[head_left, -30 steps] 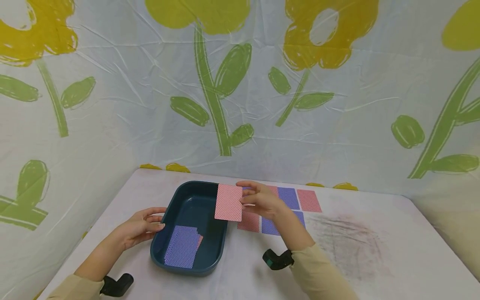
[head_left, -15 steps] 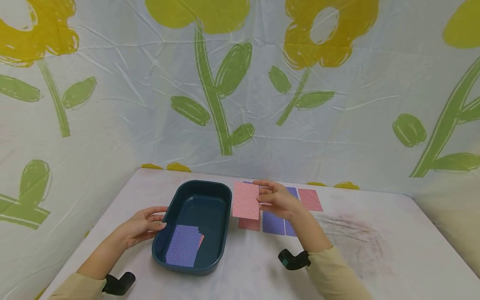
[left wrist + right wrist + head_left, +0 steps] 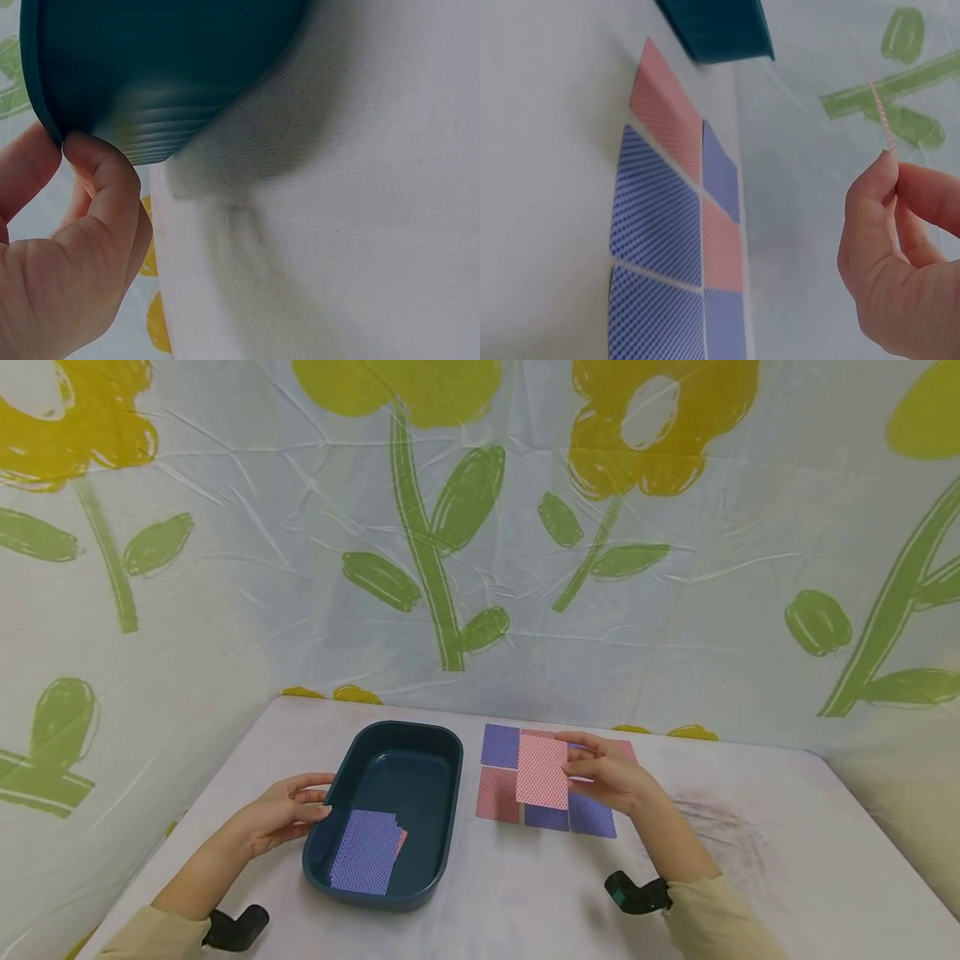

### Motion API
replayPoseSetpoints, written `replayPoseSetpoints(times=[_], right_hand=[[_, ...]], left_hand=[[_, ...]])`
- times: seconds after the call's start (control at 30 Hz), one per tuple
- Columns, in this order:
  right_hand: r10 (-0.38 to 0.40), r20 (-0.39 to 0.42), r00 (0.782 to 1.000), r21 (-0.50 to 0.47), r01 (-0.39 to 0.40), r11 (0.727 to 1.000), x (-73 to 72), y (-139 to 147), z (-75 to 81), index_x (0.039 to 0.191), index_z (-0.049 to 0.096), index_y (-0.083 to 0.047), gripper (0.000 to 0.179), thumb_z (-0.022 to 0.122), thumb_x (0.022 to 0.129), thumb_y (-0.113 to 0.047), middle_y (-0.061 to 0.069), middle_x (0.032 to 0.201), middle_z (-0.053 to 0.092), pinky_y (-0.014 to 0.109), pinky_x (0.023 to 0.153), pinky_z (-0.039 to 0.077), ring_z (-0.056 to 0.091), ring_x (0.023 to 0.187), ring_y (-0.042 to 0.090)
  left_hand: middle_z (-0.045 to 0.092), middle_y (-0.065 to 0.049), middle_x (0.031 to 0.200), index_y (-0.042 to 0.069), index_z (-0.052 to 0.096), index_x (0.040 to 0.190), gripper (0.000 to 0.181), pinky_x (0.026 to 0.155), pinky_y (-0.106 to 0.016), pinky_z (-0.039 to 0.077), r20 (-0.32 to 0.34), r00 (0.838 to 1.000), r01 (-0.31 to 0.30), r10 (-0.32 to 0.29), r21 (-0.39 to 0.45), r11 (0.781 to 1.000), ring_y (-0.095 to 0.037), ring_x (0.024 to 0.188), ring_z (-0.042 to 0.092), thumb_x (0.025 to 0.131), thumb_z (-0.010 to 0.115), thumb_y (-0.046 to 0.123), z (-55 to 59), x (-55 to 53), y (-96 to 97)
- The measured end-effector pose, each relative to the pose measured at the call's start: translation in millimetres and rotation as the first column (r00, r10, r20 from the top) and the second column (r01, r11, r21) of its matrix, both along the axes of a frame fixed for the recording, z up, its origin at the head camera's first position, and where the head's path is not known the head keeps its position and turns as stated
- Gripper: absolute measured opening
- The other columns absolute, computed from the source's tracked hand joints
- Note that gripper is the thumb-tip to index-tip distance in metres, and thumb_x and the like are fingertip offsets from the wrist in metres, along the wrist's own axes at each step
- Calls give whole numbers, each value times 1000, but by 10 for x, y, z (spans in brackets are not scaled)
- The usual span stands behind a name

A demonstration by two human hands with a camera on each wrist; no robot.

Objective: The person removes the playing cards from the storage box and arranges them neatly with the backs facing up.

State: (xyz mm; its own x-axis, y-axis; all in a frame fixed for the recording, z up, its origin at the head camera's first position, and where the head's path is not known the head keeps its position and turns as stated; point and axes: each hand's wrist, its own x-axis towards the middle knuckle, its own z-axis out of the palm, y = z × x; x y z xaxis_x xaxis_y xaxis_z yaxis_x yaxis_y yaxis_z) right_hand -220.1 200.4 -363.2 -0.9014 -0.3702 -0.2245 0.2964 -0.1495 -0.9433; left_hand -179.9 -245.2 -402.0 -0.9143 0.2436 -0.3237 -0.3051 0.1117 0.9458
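Nearly closed, the grip of the right hand (image 3: 609, 774) pinches one red-backed card (image 3: 542, 772) by its side edge, thumb against fingers. The card hangs in the air above the table (image 3: 525, 902), its patterned back toward the head camera; the right wrist view shows it almost edge-on, well apart from the surface.

Beneath and behind it, laid cards (image 3: 498, 795) lie flat in two rows with narrow gaps: blue, red, blue, red along the far row, then red, blue, blue along the near one. To their left stands a dark teal tray (image 3: 397, 772) with rounded corners. A blue-backed stack (image 3: 365, 852), slightly spread, lies in its near end, with a sliver of red at the right edge. The left hand (image 3: 281, 814) has its grip closed on the tray's left rim, thumb and finger pinching it.

White fabric with a visible weave covers the table, and a greyish, reddish smudge (image 3: 720, 839) marks its right side. Soft shadows fall below the tray and the hands. Around the table hangs a pale, creased backdrop (image 3: 675, 643), printed with big yellow flowers (image 3: 600, 443) and green leaves (image 3: 468, 489).
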Motion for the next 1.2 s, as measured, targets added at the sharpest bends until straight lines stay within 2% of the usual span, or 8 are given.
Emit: replayPoseSetpoints(times=[0.13, 0.3, 0.37, 0.53, 0.67, 0.87, 1.03, 1.2], right_hand=[[1, -24, 1000, 45, 0, 999, 22, 145, -35, 130, 47, -6, 44, 51, 89, 8, 3, 89, 48, 24, 71, 51, 53, 81, 14], [-28, -27, 999, 75, 30, 997, 55, 288, -53, 118, 58, -16, 37, 51, 89, 7, 3, 89, 46, 24, 71, 50, 51, 80, 14], [-47, -21, 999, 92, 48, 995, 68, 338, -57, 117, 58, -17, 37, 52, 89, 6, 3, 91, 45, 25, 72, 49, 51, 81, 14], [-77, 0, 997, 142, 76, 987, 92, 461, -66, 125, 54, -15, 42, 54, 88, 4, 3, 97, 46, 28, 77, 48, 50, 87, 14], [-57, -2, 998, 168, 56, 984, 97, 581, -84, 133, 49, -14, 46, 54, 90, 0, 1, 103, 54, 31, 82, 49, 53, 94, 15], [-48, 4, 999, 196, 47, 980, 105, 789, -163, 121, 57, -23, 41, 50, 90, 3, 3, 100, 48, 29, 80, 48, 53, 90, 14], [-60, 11, 998, 248, 55, 967, 111, 937, -226, 124, 57, -22, 41, 49, 91, 2, 5, 105, 46, 29, 79, 48, 51, 90, 15], [-83, 29, 996, 320, 69, 945, 136, 1033, -252, 129, 53, -14, 41, 50, 90, 0, 6, 106, 46, 29, 76, 47, 51, 87, 16]], left_hand=[[51, -17, 112, -8, 25, 140, 64, 78, -28, 51, -1, 1000, 3, -3, 1, 1000, -18, 88, 59, 86, 59, -3, 8, 2, -2], [51, -18, 113, -8, 25, 140, 65, 78, -28, 51, 3, 1000, 2, -2, -1, 1000, -18, 88, 58, 86, 60, -3, 11, 3, -1], [51, -17, 113, -8, 26, 140, 65, 78, -28, 51, 3, 1000, 1, -1, -2, 1000, -18, 88, 58, 86, 60, -3, 7, -1, -2], [50, -18, 113, -7, 26, 140, 64, 79, -29, 51, -1, 1000, 3, -3, -3, 1000, -18, 89, 59, 86, 60, -2, -7, -13, -8], [50, -17, 113, -7, 26, 140, 64, 78, -30, 51, -7, 1000, 5, -5, -6, 1000, -18, 89, 59, 86, 60, -2, -20, -18, -14], [51, -16, 111, -8, 26, 140, 64, 77, -28, 51, -7, 1000, 3, -3, -4, 1000, -18, 88, 58, 86, 60, -2, -20, -11, -19], [52, -14, 109, -8, 25, 140, 65, 77, -28, 50, -6, 1000, 16, -16, 15, 1000, -17, 88, 58, 86, 60, -3, -17, -14, -28], [51, -11, 108, -8, 24, 141, 67, 77, -27, 50, -11, 999, 42, -42, 26, 999, -16, 89, 57, 86, 61, -1, -20, -15, -40]])
